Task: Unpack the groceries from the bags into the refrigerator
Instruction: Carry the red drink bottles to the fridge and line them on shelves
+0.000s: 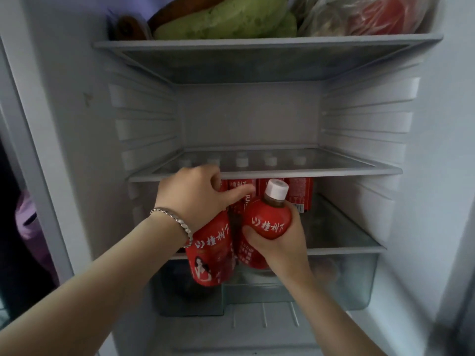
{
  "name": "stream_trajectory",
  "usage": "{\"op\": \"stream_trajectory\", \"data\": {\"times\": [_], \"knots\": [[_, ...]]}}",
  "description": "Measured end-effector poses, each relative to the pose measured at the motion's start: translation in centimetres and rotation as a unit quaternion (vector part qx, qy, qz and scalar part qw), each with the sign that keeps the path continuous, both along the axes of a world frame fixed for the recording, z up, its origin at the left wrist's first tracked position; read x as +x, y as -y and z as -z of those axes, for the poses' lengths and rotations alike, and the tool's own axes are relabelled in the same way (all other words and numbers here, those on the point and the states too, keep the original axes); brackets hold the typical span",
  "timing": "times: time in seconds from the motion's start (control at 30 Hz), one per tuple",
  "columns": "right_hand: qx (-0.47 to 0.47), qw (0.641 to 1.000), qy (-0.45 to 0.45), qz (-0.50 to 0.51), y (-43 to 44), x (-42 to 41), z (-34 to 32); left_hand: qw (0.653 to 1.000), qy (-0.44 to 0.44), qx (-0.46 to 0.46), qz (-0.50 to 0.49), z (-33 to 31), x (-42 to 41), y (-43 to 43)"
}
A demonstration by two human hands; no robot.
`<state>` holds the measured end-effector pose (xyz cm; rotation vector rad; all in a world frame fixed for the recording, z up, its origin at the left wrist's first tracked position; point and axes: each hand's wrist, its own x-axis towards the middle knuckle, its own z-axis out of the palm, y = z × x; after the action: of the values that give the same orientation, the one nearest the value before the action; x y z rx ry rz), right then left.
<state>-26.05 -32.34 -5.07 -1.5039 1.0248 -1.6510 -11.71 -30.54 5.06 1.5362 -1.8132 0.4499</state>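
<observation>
White plastic lines the open refrigerator [437, 150], which fills the view. The top shelf [257, 43] carries green vegetables [231, 19] at left and a clear plastic bag [372, 16] with red contents at right. The middle glass shelf [334, 172] is bare where it shows. On the lower shelf [347, 249], at the far side, stands a row of red bottles [298, 194], upright, their white caps showing through the glass above. A clear drawer [354, 278] sits underneath.

Two more red bottles are held at the near edge of the lower shelf. The left bottle [210, 253] is gripped at its top by the left hand [195, 191], fingers curled over it, long axis near vertical. The right bottle [267, 219] is gripped round its body by the right hand [277, 242], long axis tilted, white cap [277, 188] pointing up and far.

Labels bear white Chinese characters, too blurred to read with certainty; the left bottle's also shows a printed figure. A silver bracelet [177, 222] circles the left wrist.
</observation>
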Motion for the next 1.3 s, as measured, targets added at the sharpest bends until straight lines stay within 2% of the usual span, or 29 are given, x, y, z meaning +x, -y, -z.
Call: {"op": "stream_trajectory", "data": {"times": [0.07,0.23,0.37,0.43,0.5,0.57,0.63,0.7,0.77,0.87,0.97,1.07,1.2,1.3], "knots": [[0.000,1.000,0.010,0.011,0.1,0.2,0.3,0.998,-0.018,-0.062,-0.020,0.4,0.1,0.4],[-0.003,0.999,-0.043,-0.018,0.2,0.6,0.2,0.977,-0.012,-0.215,-0.005,2.4,0.0,1.9],[0.003,1.000,-0.029,-0.008,0.6,1.2,0.2,0.971,-0.015,-0.237,-0.004,4.3,0.5,1.6],[-0.003,1.000,-0.015,0.008,0.8,1.4,0.4,0.975,-0.062,-0.214,0.012,5.5,0.5,1.4],[-0.006,1.000,-0.004,0.015,0.8,1.8,0.5,0.969,-0.194,-0.141,0.059,7.0,0.2,1.2],[-0.001,1.000,-0.002,0.015,1.1,1.9,0.4,0.936,-0.326,-0.059,0.122,8.4,0.0,1.2],[0.010,1.000,-0.002,-0.005,1.4,1.8,0.1,0.907,-0.395,0.025,0.145,9.6,0.2,1.8],[0.018,0.999,-0.015,-0.029,1.6,1.7,-0.1,0.896,-0.414,0.091,0.133,10.3,0.7,2.7],[0.027,0.997,-0.043,-0.050,2.1,1.9,0.0,0.918,-0.373,0.096,0.093,10.4,1.4,3.5],[0.056,0.990,-0.127,-0.036,3.7,3.2,0.1,0.965,-0.256,0.053,-0.016,10.2,2.4,4.2],[0.091,0.965,-0.245,0.003,5.8,5.4,-0.1,0.979,-0.176,0.043,-0.097,10.3,3.5,4.8],[0.097,0.958,-0.268,-0.036,7.6,6.8,-0.5,0.982,-0.144,0.071,-0.104,10.3,3.9,5.0],[0.138,0.940,-0.301,-0.082,9.5,6.5,-1.2,0.993,-0.043,0.045,-0.096,10.0,3.9,5.1],[0.147,0.934,-0.324,-0.026,9.9,6.9,-1.0,0.991,-0.016,0.097,-0.094,10.1,4.3,4.9]]}}
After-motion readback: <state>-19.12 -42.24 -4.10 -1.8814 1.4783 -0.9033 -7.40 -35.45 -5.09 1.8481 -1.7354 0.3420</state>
